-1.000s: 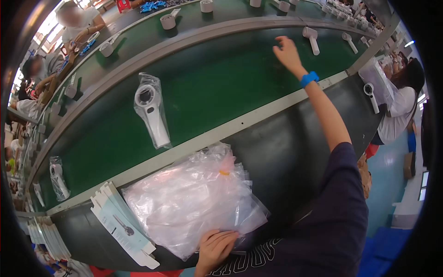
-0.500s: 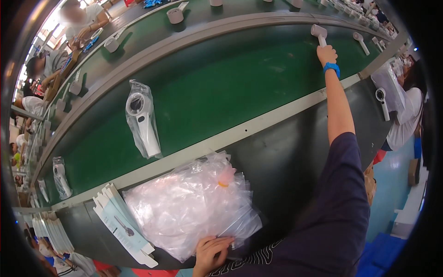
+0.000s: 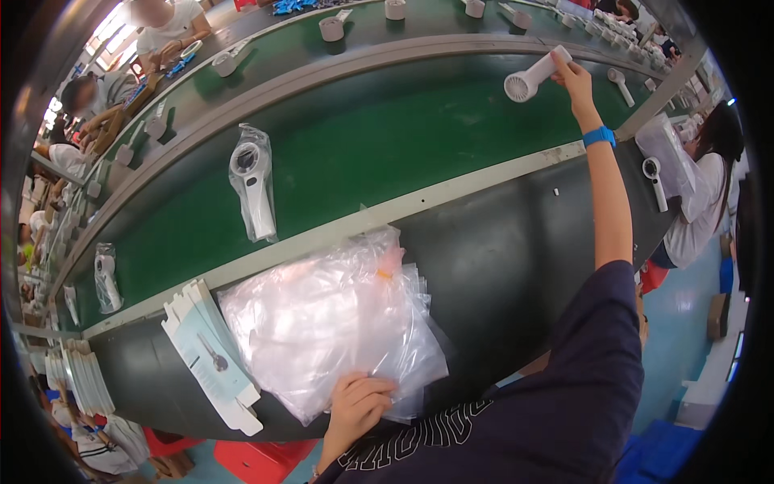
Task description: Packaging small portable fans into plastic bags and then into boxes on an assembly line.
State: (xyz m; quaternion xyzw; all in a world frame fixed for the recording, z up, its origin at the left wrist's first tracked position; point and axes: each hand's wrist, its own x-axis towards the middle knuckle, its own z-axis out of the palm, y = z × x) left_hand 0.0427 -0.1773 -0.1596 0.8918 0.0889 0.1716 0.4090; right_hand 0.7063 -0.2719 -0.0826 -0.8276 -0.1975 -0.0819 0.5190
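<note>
My right hand (image 3: 574,81), with a blue wristband below it, is closed round the handle of a white handheld fan (image 3: 522,85). It holds the fan above the green belt at the far right, the round grilled head pointing left. Close to my body, my left hand (image 3: 359,405) lies at the lower edge of a pile of clear plastic bags (image 3: 314,323), its bent fingers pressed together on the film. Its fingertips are partly unclear against the plastic. A bagged white handheld fan (image 3: 256,194) lies on the belt beyond the pile.
Flat light-blue printed boxes (image 3: 208,355) lie left of the bags. More bagged fans, including one at the left (image 3: 106,278), are on the green belt (image 3: 387,137). A small white piece (image 3: 555,192) rests on the dark table. Co-workers sit across the line and at right.
My right hand has picked the handheld fan up off the belt and turned it, so its head now points left. Bagged fans have shifted slightly in view. My left hand stays at the bags.
</note>
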